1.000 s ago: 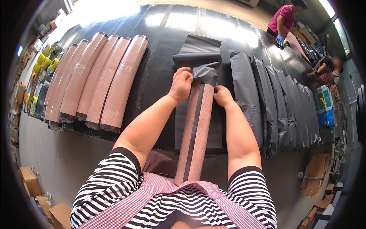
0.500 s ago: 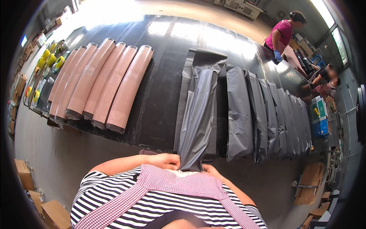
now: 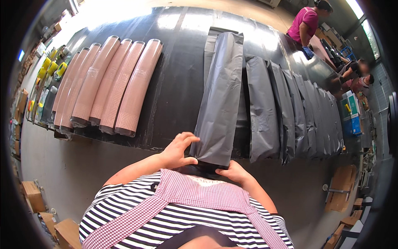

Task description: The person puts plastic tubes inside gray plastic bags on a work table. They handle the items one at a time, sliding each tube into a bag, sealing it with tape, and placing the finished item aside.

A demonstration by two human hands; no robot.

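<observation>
A long grey plastic bag (image 3: 219, 99) lies lengthwise on the dark table in front of me, its near end at the table's edge by my body. It looks filled out, but its contents are hidden. My left hand (image 3: 179, 151) is at the bag's lower left side, fingers spread, with fingertips close to or touching the plastic. At the near right corner, my right hand (image 3: 235, 171) has its thumb over the bag's edge and its other fingers mostly hidden. A dark opening or fold shows between the hands.
Several pink rolls in clear wrap (image 3: 139, 87) lie on the table (image 3: 176, 95) to the left. Several filled grey bags (image 3: 263, 112) form a row to the right. Tape rolls (image 3: 52, 67) sit at far left. A co-worker in a pink shirt (image 3: 304, 27) stands across the table.
The bag's bunched, narrow shape has spread wider and smoother, and its far end no longer gapes. My left hand has gone from gripping the bag to spread fingers.
</observation>
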